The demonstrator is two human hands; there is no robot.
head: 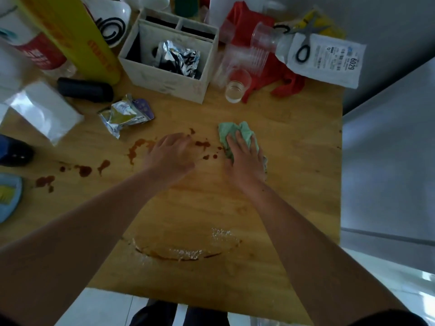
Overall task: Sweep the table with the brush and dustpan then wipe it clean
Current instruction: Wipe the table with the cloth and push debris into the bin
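Pressing green cloth (231, 131), right hand (244, 158) flat, long axis diagonal (far-left to near-right)

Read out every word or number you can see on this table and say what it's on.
"6029": label on the white parcel bag.
Fine print on that label: too small to read.
Red lettering on the yellow box: too blurred.
Print on the foil packet: unreadable.

The left forearm (89, 222) and right forearm (294, 222) were bare; a dark sleeve (388, 318) edged the right arm; dark trousers (155, 314) covered the legs.
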